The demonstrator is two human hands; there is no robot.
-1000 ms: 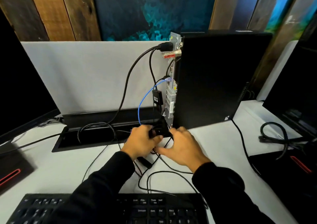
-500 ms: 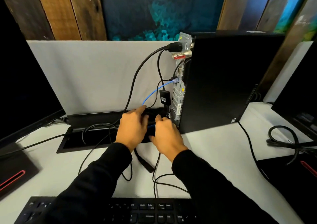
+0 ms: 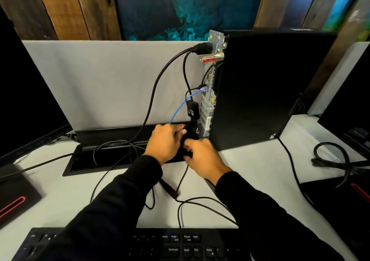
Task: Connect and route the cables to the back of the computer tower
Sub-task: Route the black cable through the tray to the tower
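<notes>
A black computer tower [image 3: 266, 88] stands upright on the white desk, its metal rear panel [image 3: 209, 100] facing left. A thick black power cable [image 3: 158, 86] is plugged in near the top, a blue network cable [image 3: 182, 105] at mid height, and a black adapter [image 3: 193, 110] hangs beside the panel. My left hand [image 3: 165, 142] and my right hand [image 3: 201, 159] meet at the panel's bottom, both closed around a black cable bundle [image 3: 186, 140]. What exactly is gripped is partly hidden by my fingers.
An open black cable tray [image 3: 96, 156] is sunk in the desk at the left, with loops of cable in it. Thin black cables [image 3: 192, 202] trail toward the keyboard [image 3: 180, 244]. Monitors stand at far left [image 3: 28, 104] and right [image 3: 348, 108]. A coiled cable [image 3: 330, 156] lies right.
Both hands went forward from the desk toward the bottom of the rear panel, carrying the black cable bundle; since half a second ago they have stayed close together there.
</notes>
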